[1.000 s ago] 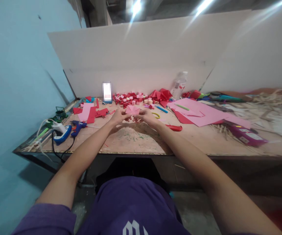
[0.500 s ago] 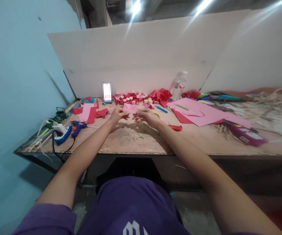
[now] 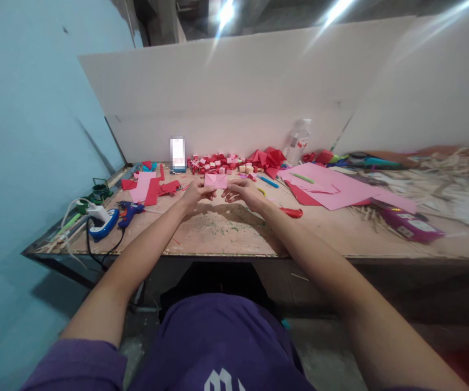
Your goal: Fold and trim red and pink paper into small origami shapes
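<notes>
A small pink folded paper [image 3: 216, 181] with creases across its face is held up just above the table. My left hand [image 3: 197, 194] pinches its left edge between thumb and fingers. On the other side, my right hand [image 3: 242, 194] has its fingertips closed at the paper's right edge. Behind the paper lies a pile of small red and pink paper cubes [image 3: 220, 163]. Yellow scissor handles [image 3: 261, 191] show partly beside my right hand, which hides the rest.
Pink paper sheets [image 3: 336, 187] and a red-handled tool [image 3: 291, 212] lie to the right, near a purple box [image 3: 411, 224]. A clear bottle [image 3: 298, 142] and a lit phone [image 3: 178, 154] stand at the back. A blue glue gun [image 3: 129, 213] and a power strip [image 3: 105, 225] lie left.
The pink paper has shifted slightly left and turned, so its straight edges now face me. My hands have moved a little apart along its sides.
</notes>
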`<state>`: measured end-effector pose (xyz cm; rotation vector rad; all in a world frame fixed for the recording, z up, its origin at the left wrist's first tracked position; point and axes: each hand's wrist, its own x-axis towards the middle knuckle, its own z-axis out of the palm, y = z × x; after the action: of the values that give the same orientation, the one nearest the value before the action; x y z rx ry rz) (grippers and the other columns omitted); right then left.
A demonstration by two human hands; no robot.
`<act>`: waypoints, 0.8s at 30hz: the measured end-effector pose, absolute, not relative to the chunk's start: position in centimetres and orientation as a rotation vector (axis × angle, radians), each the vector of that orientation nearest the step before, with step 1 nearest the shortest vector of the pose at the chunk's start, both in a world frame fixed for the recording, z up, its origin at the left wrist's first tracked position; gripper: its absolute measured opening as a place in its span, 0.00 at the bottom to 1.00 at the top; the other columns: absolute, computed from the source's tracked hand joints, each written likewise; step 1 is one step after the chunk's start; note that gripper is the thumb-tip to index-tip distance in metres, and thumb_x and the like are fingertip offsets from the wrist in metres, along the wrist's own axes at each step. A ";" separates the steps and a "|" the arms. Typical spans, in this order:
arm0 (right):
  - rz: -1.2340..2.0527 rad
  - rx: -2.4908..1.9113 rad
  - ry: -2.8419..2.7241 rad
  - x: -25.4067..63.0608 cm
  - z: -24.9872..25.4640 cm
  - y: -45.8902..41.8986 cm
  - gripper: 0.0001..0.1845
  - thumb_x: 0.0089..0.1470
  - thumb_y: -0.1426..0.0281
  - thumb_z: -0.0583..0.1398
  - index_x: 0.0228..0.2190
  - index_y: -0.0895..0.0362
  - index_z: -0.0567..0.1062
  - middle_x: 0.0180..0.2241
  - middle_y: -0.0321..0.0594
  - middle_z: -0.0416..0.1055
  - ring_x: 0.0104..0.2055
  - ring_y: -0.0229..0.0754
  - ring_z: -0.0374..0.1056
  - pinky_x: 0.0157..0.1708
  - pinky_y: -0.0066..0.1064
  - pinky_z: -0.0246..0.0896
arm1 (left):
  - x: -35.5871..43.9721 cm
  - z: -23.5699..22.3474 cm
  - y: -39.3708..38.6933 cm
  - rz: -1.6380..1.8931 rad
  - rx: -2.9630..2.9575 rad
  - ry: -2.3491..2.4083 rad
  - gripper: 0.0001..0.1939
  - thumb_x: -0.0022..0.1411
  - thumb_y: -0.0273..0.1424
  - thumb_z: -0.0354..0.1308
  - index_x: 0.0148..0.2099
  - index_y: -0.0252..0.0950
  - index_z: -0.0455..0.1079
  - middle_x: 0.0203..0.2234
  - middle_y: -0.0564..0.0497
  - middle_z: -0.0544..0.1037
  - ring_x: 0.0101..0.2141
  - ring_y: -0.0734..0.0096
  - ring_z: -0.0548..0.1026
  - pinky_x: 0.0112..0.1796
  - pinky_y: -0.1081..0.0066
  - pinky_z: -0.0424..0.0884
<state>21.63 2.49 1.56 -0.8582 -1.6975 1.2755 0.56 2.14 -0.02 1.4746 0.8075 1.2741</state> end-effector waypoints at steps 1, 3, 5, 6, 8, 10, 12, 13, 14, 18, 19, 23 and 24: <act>1.263 -0.871 -1.703 21.6 1.6 2.5 0.12 0.51 0.62 0.68 0.27 0.59 0.79 0.29 0.46 0.80 0.28 0.39 0.72 0.30 0.29 0.70 | 0.6 0.0 2.1 1.270 1.478 0.808 0.09 0.50 0.33 0.68 0.29 0.32 0.75 0.22 0.47 0.78 0.24 0.73 0.73 0.31 0.70 0.72; 1.248 -0.887 -1.720 21.6 1.6 2.4 0.12 0.52 0.62 0.67 0.27 0.59 0.79 0.29 0.46 0.80 0.28 0.39 0.72 0.30 0.28 0.70 | 0.5 0.0 2.1 1.265 1.487 0.812 0.08 0.50 0.32 0.67 0.29 0.32 0.75 0.22 0.47 0.78 0.24 0.73 0.74 0.31 0.70 0.72; 1.237 -0.898 -1.754 21.6 1.7 2.3 0.11 0.53 0.64 0.66 0.26 0.59 0.79 0.29 0.47 0.80 0.28 0.39 0.72 0.29 0.28 0.71 | 0.5 0.0 2.1 1.261 1.500 0.823 0.07 0.50 0.31 0.66 0.29 0.32 0.75 0.22 0.48 0.78 0.24 0.73 0.74 0.31 0.70 0.72; 1.230 -0.905 -1.773 21.7 1.7 2.3 0.10 0.53 0.64 0.66 0.26 0.59 0.79 0.29 0.47 0.80 0.28 0.39 0.73 0.28 0.28 0.71 | 0.5 -0.1 2.1 1.258 1.507 0.831 0.07 0.50 0.31 0.66 0.29 0.32 0.76 0.22 0.48 0.78 0.24 0.73 0.73 0.31 0.70 0.72; 1.225 -0.920 -1.804 21.7 1.7 2.4 0.10 0.53 0.65 0.66 0.26 0.59 0.79 0.29 0.47 0.80 0.28 0.39 0.73 0.27 0.28 0.70 | 0.5 -0.2 2.2 1.252 1.521 0.848 0.07 0.50 0.31 0.66 0.28 0.32 0.76 0.22 0.48 0.78 0.23 0.73 0.73 0.31 0.70 0.72; 1.239 -0.938 -1.813 21.8 1.6 2.5 0.10 0.53 0.65 0.66 0.25 0.58 0.78 0.29 0.46 0.81 0.27 0.39 0.73 0.27 0.28 0.71 | 0.4 -0.3 2.2 1.247 1.534 0.859 0.07 0.50 0.31 0.66 0.28 0.32 0.76 0.21 0.48 0.78 0.23 0.73 0.73 0.30 0.70 0.72; 1.258 -0.951 -1.816 21.8 1.5 2.7 0.10 0.52 0.65 0.66 0.25 0.59 0.78 0.28 0.46 0.80 0.27 0.39 0.73 0.27 0.29 0.71 | 0.4 -0.3 2.2 1.235 1.547 0.863 0.07 0.51 0.32 0.66 0.29 0.31 0.77 0.22 0.47 0.78 0.23 0.73 0.73 0.30 0.70 0.73; 1.258 -0.952 -1.819 21.8 1.4 2.8 0.10 0.52 0.65 0.67 0.25 0.59 0.79 0.28 0.45 0.80 0.27 0.39 0.73 0.27 0.28 0.71 | 0.4 -0.3 2.2 1.228 1.553 0.865 0.08 0.51 0.32 0.66 0.30 0.31 0.77 0.22 0.47 0.79 0.23 0.73 0.73 0.30 0.70 0.73; 1.254 -0.947 -1.823 21.8 1.4 2.9 0.10 0.52 0.65 0.67 0.25 0.59 0.79 0.27 0.45 0.80 0.27 0.39 0.73 0.27 0.28 0.70 | 0.3 -0.3 2.2 1.219 1.560 0.866 0.08 0.51 0.32 0.66 0.31 0.31 0.78 0.22 0.47 0.79 0.24 0.72 0.73 0.30 0.70 0.73; 1.223 -0.930 -1.841 21.9 1.4 3.0 0.10 0.52 0.64 0.66 0.24 0.58 0.80 0.27 0.44 0.79 0.27 0.38 0.72 0.27 0.27 0.69 | 0.3 -0.3 2.0 1.210 1.580 0.879 0.10 0.52 0.34 0.68 0.32 0.31 0.79 0.24 0.45 0.81 0.24 0.72 0.74 0.30 0.70 0.73; 1.220 -0.928 -1.845 21.9 1.4 3.0 0.11 0.52 0.64 0.67 0.24 0.58 0.80 0.27 0.44 0.79 0.27 0.38 0.72 0.27 0.27 0.69 | 0.3 -0.3 1.9 1.213 1.584 0.883 0.10 0.52 0.34 0.68 0.31 0.31 0.79 0.24 0.45 0.81 0.24 0.72 0.74 0.31 0.70 0.74; 1.208 -0.881 -1.883 22.0 1.8 2.9 0.11 0.49 0.64 0.68 0.22 0.58 0.79 0.25 0.43 0.78 0.27 0.39 0.72 0.29 0.29 0.69 | 0.3 -0.2 1.9 1.228 1.603 0.887 0.09 0.52 0.33 0.69 0.28 0.31 0.78 0.22 0.46 0.80 0.23 0.72 0.74 0.30 0.69 0.73; 1.198 -0.876 -1.893 22.0 1.8 2.8 0.11 0.49 0.64 0.68 0.21 0.58 0.78 0.25 0.43 0.78 0.27 0.39 0.72 0.29 0.30 0.69 | 0.3 -0.2 2.0 1.232 1.607 0.887 0.09 0.51 0.32 0.69 0.28 0.31 0.78 0.21 0.47 0.79 0.23 0.72 0.74 0.29 0.70 0.73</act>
<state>21.99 2.82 1.84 -0.8762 -1.8931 1.1977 0.26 1.96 -0.19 1.6069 0.8873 1.2324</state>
